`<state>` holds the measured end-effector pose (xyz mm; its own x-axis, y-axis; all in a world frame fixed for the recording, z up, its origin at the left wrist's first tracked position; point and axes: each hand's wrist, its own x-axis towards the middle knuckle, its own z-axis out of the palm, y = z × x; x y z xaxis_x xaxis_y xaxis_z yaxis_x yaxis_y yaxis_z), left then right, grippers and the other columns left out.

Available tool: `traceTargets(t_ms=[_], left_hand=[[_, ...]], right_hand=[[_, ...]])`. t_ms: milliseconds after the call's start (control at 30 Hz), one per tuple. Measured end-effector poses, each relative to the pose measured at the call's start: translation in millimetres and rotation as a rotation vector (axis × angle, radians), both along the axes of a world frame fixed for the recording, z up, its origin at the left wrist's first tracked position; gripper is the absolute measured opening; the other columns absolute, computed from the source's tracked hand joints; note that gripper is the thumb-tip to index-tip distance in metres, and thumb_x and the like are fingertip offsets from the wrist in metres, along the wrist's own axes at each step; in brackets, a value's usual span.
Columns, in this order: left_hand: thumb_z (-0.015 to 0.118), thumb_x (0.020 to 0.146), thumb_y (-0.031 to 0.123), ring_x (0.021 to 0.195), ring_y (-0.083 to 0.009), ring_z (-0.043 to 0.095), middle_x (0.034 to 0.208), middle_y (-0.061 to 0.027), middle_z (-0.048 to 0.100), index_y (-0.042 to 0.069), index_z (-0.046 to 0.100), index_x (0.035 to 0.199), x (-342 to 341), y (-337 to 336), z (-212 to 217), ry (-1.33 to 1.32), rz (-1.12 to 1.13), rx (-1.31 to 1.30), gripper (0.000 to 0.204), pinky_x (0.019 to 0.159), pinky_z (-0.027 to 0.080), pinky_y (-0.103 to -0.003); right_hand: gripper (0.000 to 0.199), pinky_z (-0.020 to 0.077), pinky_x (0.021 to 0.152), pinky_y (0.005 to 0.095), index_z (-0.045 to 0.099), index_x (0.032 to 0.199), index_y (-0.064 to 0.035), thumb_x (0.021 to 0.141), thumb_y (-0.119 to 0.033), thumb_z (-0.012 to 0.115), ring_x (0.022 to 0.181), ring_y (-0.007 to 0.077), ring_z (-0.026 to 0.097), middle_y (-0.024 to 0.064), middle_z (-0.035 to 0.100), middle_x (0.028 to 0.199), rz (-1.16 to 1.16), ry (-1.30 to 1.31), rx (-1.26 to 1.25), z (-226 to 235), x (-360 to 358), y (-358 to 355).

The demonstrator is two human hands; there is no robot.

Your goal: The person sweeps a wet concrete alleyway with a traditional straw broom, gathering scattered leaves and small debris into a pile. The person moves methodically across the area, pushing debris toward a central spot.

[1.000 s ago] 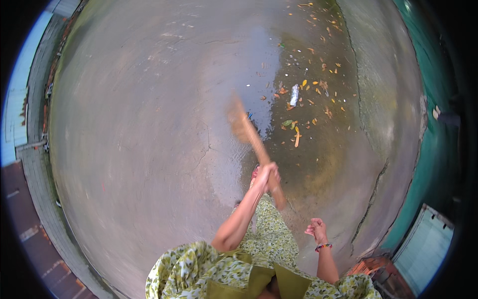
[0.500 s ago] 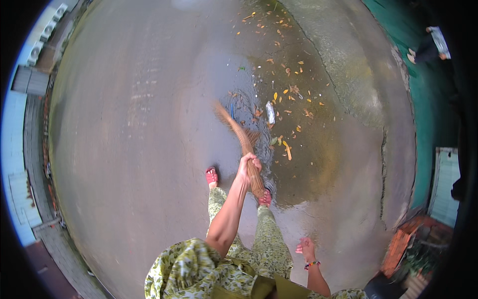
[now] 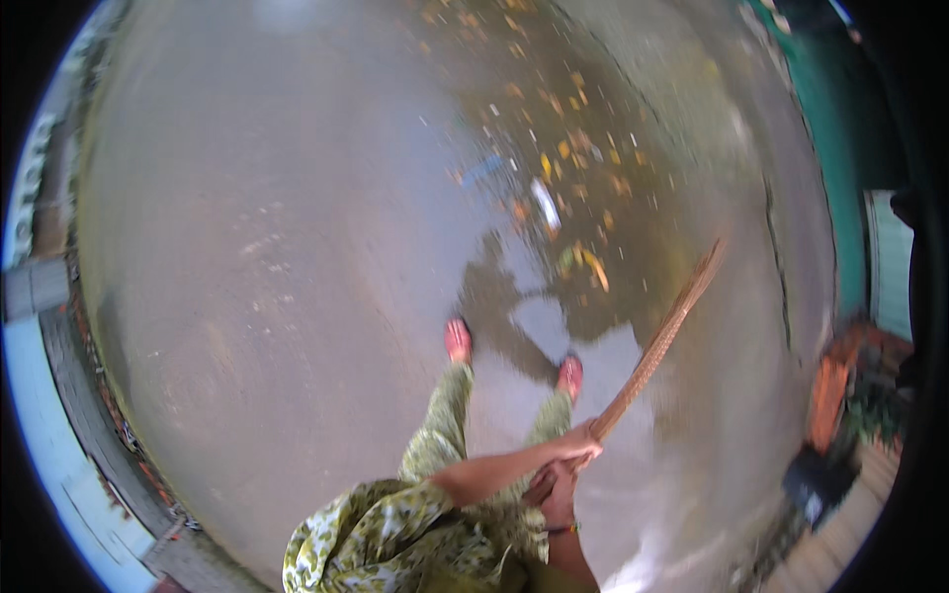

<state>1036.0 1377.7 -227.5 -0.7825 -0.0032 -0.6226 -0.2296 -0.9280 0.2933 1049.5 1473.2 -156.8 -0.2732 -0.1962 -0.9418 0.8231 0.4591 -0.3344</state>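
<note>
A long brown twig broom [image 3: 657, 351] slants up and to the right from my hands, its bristle tip lifted in front of the wet ground. My left hand [image 3: 581, 442] is wrapped round the broom close to its butt end. Right against it, my right hand [image 3: 556, 486], a bracelet on the wrist, is curled at that same end; its fingers are partly hidden and blurred. Ahead of my feet lie a crumpled white wrapper [image 3: 545, 204], a blue strip [image 3: 482, 170] and a yellow curved leaf [image 3: 596, 269].
Scattered yellow and brown leaves [image 3: 554, 104] lie in a dark shallow puddle [image 3: 618, 282]. My red sandals [image 3: 458, 339] stand on wet concrete [image 3: 247, 296]. Orange bricks [image 3: 828, 400] and a dark container [image 3: 819, 479] are at the right; a green wall [image 3: 825, 148] runs behind them.
The broom has swung from the ground ahead of me to the right and up. My right hand, apart before, has come to its butt end beside my left. My feet have shifted.
</note>
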Motion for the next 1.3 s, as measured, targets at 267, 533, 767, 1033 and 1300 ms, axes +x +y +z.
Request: traceTargets(t_ms=[267, 533, 767, 1033, 1300], left_hand=[[0.075, 0.059, 0.024, 0.051, -0.0147, 0.058, 0.058, -0.0051, 0.061, 0.004, 0.064, 0.059, 24, -23, -146, -0.224, -0.61, -0.274, 0.023, 0.048, 0.046, -0.031], [0.066, 0.072, 0.008, 0.052, -0.0161, 0.053, 0.068, -0.0066, 0.054, 0.006, 0.039, 0.13, 192, -236, -64, -0.645, 0.031, -0.356, 0.064, 0.044, 0.046, -0.029], [0.059, 0.074, 0.001, 0.056, -0.0176, 0.054, 0.074, -0.0099, 0.052, 0.003, 0.032, 0.105, 47, -134, -45, -0.566, 0.32, -0.603, 0.041, 0.048, 0.048, -0.031], [0.064, 0.068, 0.001, 0.042, -0.0167, 0.053, 0.053, -0.0081, 0.053, 0.0, 0.051, 0.078, 11, 49, -4, -0.276, -0.111, 0.09, 0.016, 0.037, 0.043, -0.031], [0.063, 0.071, -0.001, 0.046, -0.0169, 0.052, 0.058, -0.0056, 0.05, 0.01, 0.04, 0.119, 198, -69, -70, -0.579, 0.056, 0.056, 0.054, 0.041, 0.045, -0.031]], right_hand=[[0.015, 0.0432, 0.048, 0.0248, 0.053, 0.073, -0.0076, 0.084, -0.018, 0.056, 0.052, 0.0118, 0.049, 0.0023, 0.054, 0.064, -0.183, -0.204, 0.05, -100, 7, -70], [0.011, 0.0498, 0.042, 0.0342, 0.052, 0.079, 0.0019, 0.074, -0.007, 0.057, 0.046, 0.0202, 0.057, 0.0099, 0.056, 0.06, -0.023, -0.537, -0.322, -84, 138, -244], [0.02, 0.041, 0.037, 0.0244, 0.053, 0.058, -0.008, 0.074, -0.016, 0.061, 0.038, 0.012, 0.051, 0.0033, 0.052, 0.05, 0.437, -0.366, -0.427, -52, -50, -130], [0.01, 0.0511, 0.046, 0.0321, 0.053, 0.079, -0.001, 0.079, -0.009, 0.059, 0.05, 0.0161, 0.056, 0.0059, 0.053, 0.062, -0.208, -0.229, -0.071, 17, 6, 30], [0.009, 0.0483, 0.044, 0.0337, 0.055, 0.078, -0.0002, 0.078, -0.009, 0.057, 0.05, 0.0182, 0.056, 0.0075, 0.054, 0.06, 0.098, -0.535, -0.067, -41, 132, -95]])
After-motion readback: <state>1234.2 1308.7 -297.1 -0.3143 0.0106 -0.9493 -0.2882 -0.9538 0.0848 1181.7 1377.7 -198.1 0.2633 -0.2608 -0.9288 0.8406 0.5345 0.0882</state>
